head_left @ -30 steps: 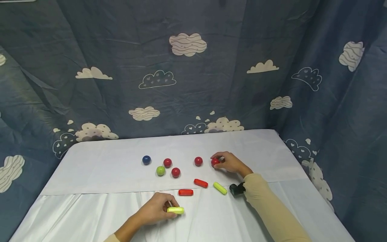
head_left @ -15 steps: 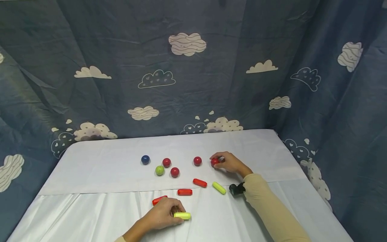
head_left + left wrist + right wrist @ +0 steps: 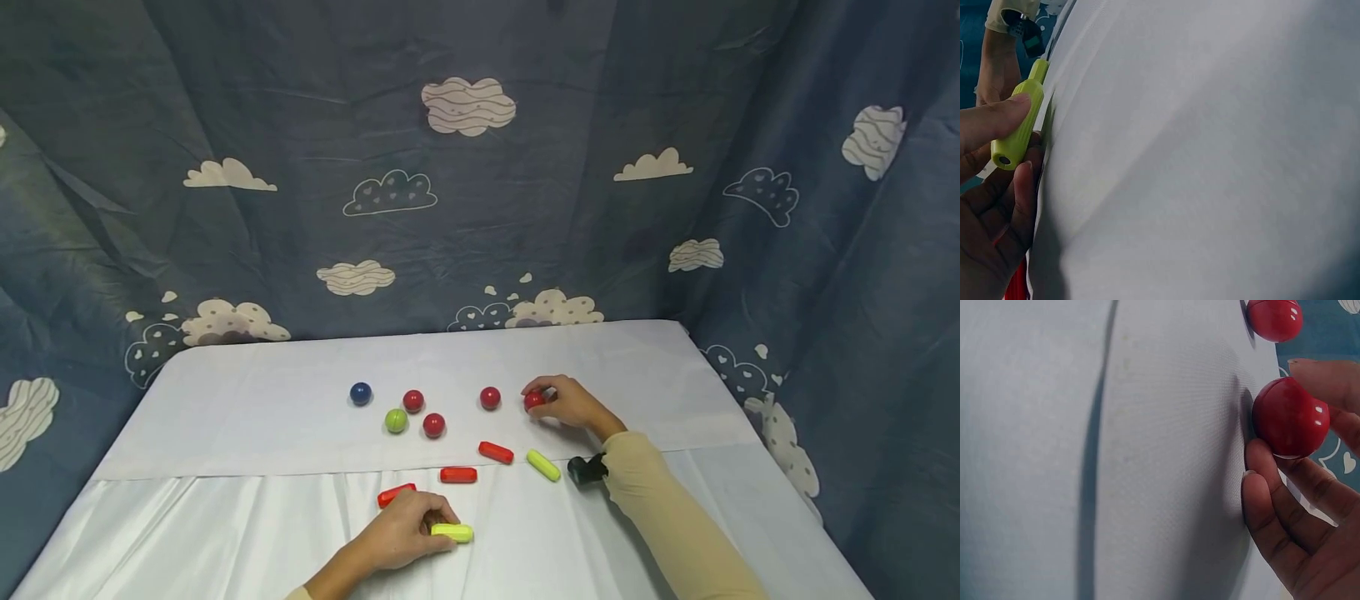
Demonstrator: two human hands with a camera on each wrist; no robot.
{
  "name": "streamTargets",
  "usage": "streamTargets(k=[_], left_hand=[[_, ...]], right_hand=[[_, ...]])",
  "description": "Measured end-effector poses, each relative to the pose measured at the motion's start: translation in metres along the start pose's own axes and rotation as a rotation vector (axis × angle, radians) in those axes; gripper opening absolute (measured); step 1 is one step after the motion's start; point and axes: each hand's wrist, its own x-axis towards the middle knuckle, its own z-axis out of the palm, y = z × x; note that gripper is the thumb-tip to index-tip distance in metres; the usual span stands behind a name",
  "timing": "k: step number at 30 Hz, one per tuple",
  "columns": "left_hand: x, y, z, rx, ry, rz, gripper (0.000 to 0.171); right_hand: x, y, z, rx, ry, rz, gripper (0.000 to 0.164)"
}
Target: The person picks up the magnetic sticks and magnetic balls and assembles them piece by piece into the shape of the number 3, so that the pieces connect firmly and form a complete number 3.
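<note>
My left hand (image 3: 408, 531) pinches a yellow-green ribbed cylinder (image 3: 452, 532) between thumb and fingers, low over the front of the white cloth. In the left wrist view, a small dark hole shows in the near end of that cylinder (image 3: 1015, 136). A red cylinder (image 3: 395, 495) lies just behind the left hand, partly hidden by it. At the back right, my right hand (image 3: 576, 406) holds a glossy red ball (image 3: 534, 401) at the cloth. The right wrist view shows the held ball (image 3: 1290, 419) between thumb and fingers.
Another red ball (image 3: 490, 398) sits left of the right hand. Farther left are a blue ball (image 3: 361, 394), a green ball (image 3: 396, 421) and two red balls (image 3: 433, 425). Two red cylinders (image 3: 458, 475) and a yellow-green one (image 3: 543, 465) lie mid-table. A dark curtain (image 3: 525, 208) hangs behind.
My left hand has shifted right and slightly nearer with the yellow-green cylinder, and a red cylinder now shows behind it. The right hand stays in place on the red ball.
</note>
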Motion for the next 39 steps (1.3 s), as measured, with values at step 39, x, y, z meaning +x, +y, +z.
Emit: streamTargets(k=[39], left_hand=[[0.002, 0.0, -0.003, 0.044, -0.008, -0.031, 0.02]], right_hand=[[-0.025, -0.006, 0.002, 0.097, 0.064, 0.016, 0.036]])
